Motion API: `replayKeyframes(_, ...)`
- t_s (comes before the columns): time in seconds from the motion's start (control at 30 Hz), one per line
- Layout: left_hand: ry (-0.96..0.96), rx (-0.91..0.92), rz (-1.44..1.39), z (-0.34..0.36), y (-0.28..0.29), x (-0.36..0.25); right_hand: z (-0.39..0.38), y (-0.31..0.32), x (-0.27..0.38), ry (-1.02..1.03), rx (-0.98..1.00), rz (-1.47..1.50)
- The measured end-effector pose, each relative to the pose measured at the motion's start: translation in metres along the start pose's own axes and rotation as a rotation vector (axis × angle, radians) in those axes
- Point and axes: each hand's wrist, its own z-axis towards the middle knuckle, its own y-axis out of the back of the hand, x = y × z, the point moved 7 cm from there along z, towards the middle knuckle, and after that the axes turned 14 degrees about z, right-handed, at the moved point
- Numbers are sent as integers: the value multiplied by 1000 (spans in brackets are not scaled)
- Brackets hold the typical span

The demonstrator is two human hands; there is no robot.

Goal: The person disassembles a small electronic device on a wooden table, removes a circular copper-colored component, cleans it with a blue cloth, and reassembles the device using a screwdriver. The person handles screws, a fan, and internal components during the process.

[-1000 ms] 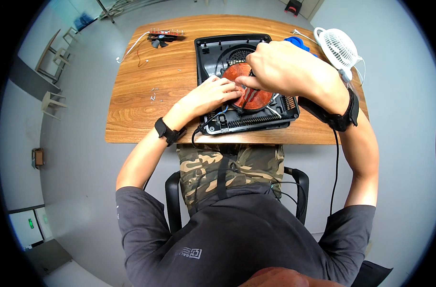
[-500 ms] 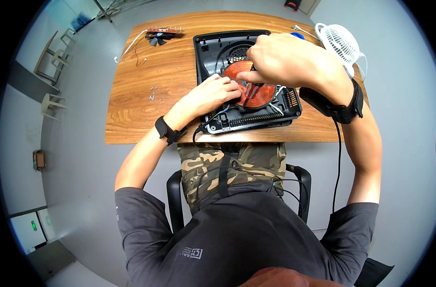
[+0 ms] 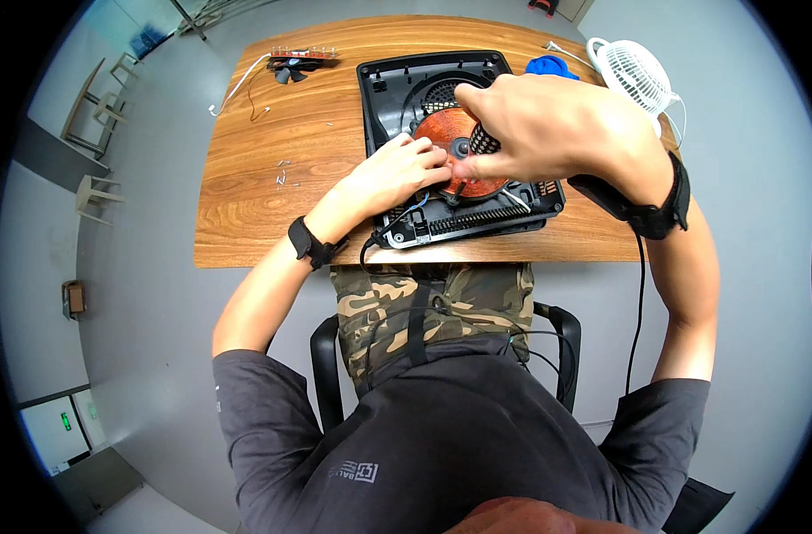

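An opened induction cooker (image 3: pixel 406 73), a black plastic housing with a round copper coil (image 3: pixel 437 129) inside, lies in front of me. My left hand (image 3: pixel 410 166) rests at the coil's left edge. Its fingers are bent and pressed together; what they pinch is hidden. Over the coil's right side my right hand (image 3: pixel 539 125) curls round a tool with a black textured grip (image 3: pixel 484 140), mostly hidden by the hand. Its thumb reaches toward my left fingertips. White wires (image 3: pixel 517 200) run beside the coil, and a blue wire (image 3: pixel 415 206) passes below my left hand.
Small pale pieces (image 3: pixel 283 175) lie on the wooden table (image 3: pixel 246 214) to the left. A small fan with a red board (image 3: pixel 299 62) is at the far left. A blue object (image 3: pixel 548 67) and a white fan (image 3: pixel 633 76) stand at the far right.
My right hand has shifted slightly right and turned, uncovering the coil's centre and more of the blue object. The left hand has stayed nearly in place.
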Motion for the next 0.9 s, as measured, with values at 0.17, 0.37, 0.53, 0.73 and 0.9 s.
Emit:
replayKeyframes(0.17,8,29,24,0,-5,0,4,-5,3,96,51,58)
replayKeyframes(0.37,-4,32,6,2,-2,-2,11,-13,-11,-1,45,-12)
replayKeyframes(0.53,4,62,6,0,-2,0,9,-10,-7,-110,82,17)
replayKeyframes(0.73,4,49,-13,3,-3,-2,-8,10,9,139,65,100)
replayKeyframes(0.9,8,39,4,0,-5,-3,0,5,4,-116,98,-36)
